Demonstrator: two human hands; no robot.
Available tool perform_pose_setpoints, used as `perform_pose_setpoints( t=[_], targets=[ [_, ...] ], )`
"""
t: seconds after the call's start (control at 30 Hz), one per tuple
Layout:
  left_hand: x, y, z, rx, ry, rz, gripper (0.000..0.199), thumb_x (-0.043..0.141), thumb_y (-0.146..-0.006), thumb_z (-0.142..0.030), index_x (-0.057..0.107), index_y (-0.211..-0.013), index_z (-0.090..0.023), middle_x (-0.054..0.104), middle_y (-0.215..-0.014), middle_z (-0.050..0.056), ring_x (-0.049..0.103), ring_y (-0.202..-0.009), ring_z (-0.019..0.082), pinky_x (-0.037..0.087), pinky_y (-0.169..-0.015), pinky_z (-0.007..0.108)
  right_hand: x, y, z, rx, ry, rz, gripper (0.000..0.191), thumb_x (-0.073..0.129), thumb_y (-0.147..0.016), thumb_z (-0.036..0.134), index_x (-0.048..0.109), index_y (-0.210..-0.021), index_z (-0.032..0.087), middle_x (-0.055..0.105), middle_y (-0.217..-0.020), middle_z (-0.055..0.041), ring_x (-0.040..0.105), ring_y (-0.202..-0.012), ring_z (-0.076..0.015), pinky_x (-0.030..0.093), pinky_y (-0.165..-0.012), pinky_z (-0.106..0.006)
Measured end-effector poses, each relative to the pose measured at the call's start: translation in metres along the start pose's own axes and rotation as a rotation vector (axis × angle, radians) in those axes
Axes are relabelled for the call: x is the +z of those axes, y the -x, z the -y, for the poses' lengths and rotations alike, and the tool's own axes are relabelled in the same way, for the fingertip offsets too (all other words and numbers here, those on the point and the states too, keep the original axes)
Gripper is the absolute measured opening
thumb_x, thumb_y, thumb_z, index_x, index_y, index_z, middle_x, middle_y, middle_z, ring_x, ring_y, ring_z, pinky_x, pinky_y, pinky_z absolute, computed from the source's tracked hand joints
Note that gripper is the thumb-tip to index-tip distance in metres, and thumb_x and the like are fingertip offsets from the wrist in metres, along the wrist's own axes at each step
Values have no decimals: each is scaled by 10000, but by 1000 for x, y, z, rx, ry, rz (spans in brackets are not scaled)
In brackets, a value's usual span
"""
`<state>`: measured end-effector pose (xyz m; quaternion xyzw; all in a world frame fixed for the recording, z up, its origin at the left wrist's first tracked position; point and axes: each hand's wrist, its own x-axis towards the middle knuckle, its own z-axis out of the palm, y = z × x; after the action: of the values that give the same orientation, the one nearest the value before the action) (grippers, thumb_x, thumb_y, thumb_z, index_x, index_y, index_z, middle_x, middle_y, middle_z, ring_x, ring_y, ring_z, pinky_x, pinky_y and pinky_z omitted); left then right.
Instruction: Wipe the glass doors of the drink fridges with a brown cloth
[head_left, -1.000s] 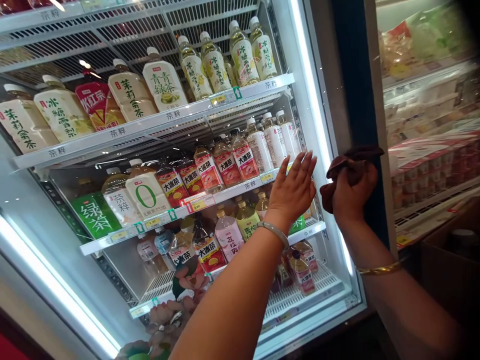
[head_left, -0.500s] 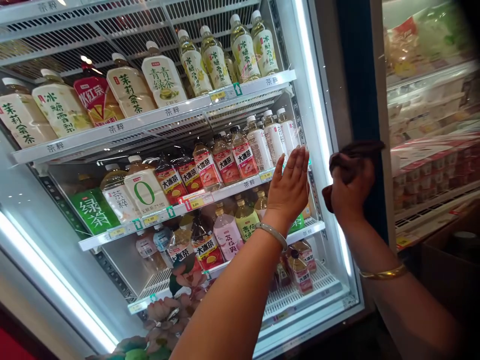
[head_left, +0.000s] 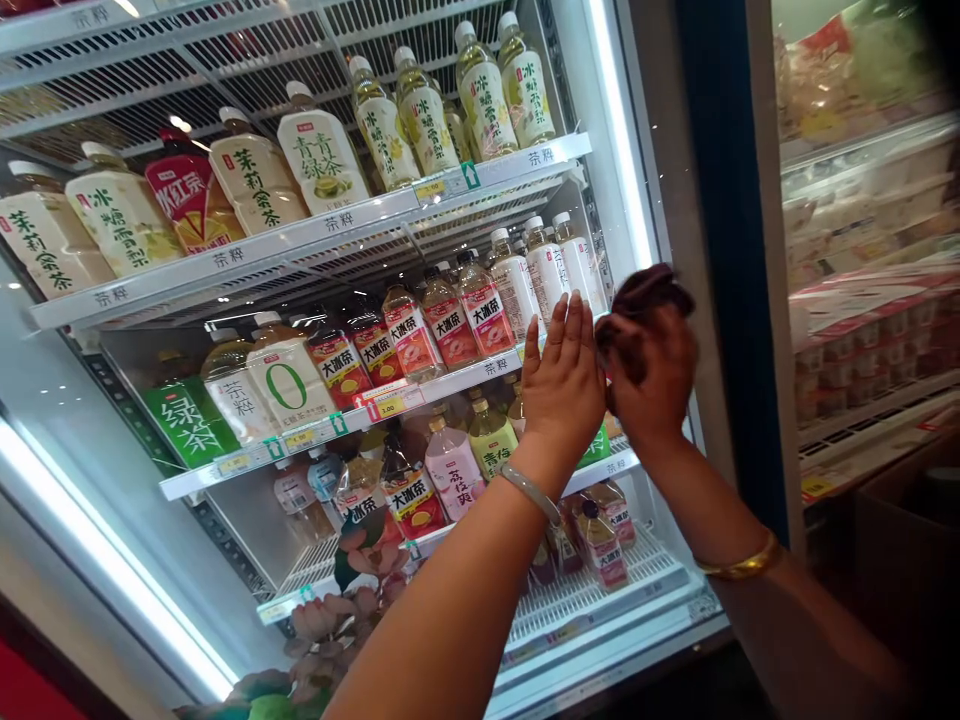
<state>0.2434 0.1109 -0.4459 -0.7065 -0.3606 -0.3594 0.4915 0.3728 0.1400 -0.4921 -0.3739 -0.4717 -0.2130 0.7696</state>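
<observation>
My left hand (head_left: 564, 380) lies flat against the glass door of a drinks cooler, fingers stretched upward, with a pale bangle on its wrist. Just right of it, my right hand (head_left: 660, 375) is closed around a dark, bunched-up cloth (head_left: 651, 292), close to the glass near the lit right edge. A gold bangle circles my right wrist. Behind the glass, white-labelled bottles (head_left: 546, 262) stand on the middle shelf above my left hand. Part of the cloth is hidden by my right fingers.
Shelves of bottled tea fill the cooler, including a green-label bottle (head_left: 189, 420) and pear-drink bottles (head_left: 484, 95). Light strips (head_left: 97, 560) run along both sides. Flower shapes (head_left: 375, 550) show low on the glass. Another lit display with packaged goods (head_left: 862, 350) stands to the right.
My right hand has moved left with the cloth, from the door's right edge to beside my left hand. My left hand has shifted slightly left, still flat.
</observation>
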Motion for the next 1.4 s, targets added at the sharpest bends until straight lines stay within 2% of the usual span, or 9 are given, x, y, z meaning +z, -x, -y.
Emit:
perform_pose_setpoints(
  t=[0.1, 0.3, 0.5, 0.63, 0.73, 0.83, 1.03, 1.23, 1.4],
  targets=[
    [-1, 5, -1, -8, 20, 15, 603, 432, -1017, -210, 370, -1604, -84, 357, -1695, 114, 188, -1626, 233, 122, -1363, 486, 0, 2, 19, -191, -64, 36, 328, 590, -951, 285, 711, -1256, 300, 592, -1482, -68, 502, -1447, -286, 398, -1205, -529],
    [-20, 11, 2, -43, 57, 112, 638, 377, -1026, -210, 270, -1649, -122, 298, -1724, 72, 196, -1624, 181, 103, -1364, 436, 0, 1, 15, 35, 6, -45, 346, 603, -940, 292, 732, -1261, 281, 612, -1421, -120, 536, -1365, -312, 412, -1169, -536],
    [-36, 37, 15, -95, 21, 108, 608, 424, -1023, -229, 352, -1613, -101, 314, -1713, 115, 187, -1627, 209, 66, -1363, 458, 10, 18, 55, -108, -50, 40, 276, 585, -973, 359, 721, -1208, 306, 576, -1473, -61, 464, -1457, -281, 401, -1208, -536],
    [-44, 52, 28, -146, 4, 80, 645, 429, -1007, -200, 310, -1636, -122, 286, -1726, 107, 139, -1633, 210, 78, -1362, 455, 5, 12, 38, -174, -40, 80, 299, 633, -949, 329, 723, -1233, 309, 567, -1485, -73, 477, -1439, -288, 399, -1211, -513],
    [-47, 50, 33, -166, 21, 81, 674, 432, -993, -177, 280, -1648, -124, 248, -1738, 104, 104, -1637, 218, 66, -1361, 476, 5, 6, 28, -27, -36, -16, 387, 644, -919, 243, 705, -1298, 297, 545, -1499, -105, 500, -1404, -309, 421, -1179, -537],
    [-51, 46, 38, -202, 33, 64, 668, 436, -1003, -193, 280, -1650, -139, 251, -1735, 105, 90, -1639, 232, 30, -1356, 514, 10, 13, 48, 19, -11, -33, 425, 654, -914, 251, 683, -1336, 284, 534, -1487, -130, 486, -1415, -338, 408, -1184, -582],
    [-76, 65, 56, -367, 16, 14, 687, 500, -1001, -220, 295, -1656, -250, 252, -1739, 66, 82, -1643, 262, -8, -1341, 586, 13, 31, 92, -330, -124, 202, 274, 641, -965, 317, 714, -1229, 316, 581, -1481, -56, 451, -1478, -290, 382, -1236, -538],
    [-86, 94, 73, -428, -34, 48, 637, 480, -1032, -248, 320, -1646, -314, 265, -1736, 25, 93, -1641, 239, -5, -1348, 550, 20, 35, 95, -209, -110, 83, 368, 668, -955, 370, 707, -1320, 340, 542, -1505, -69, 492, -1443, -346, 391, -1210, -616],
    [-87, 101, 75, -409, -19, 42, 647, 492, -1018, -254, 333, -1645, -248, 241, -1741, 42, 76, -1642, 218, -20, -1357, 490, 24, 61, 135, -317, -155, 222, 400, 657, -953, 277, 682, -1345, 356, 554, -1523, -61, 457, -1474, -355, 367, -1224, -646]
  ],
)
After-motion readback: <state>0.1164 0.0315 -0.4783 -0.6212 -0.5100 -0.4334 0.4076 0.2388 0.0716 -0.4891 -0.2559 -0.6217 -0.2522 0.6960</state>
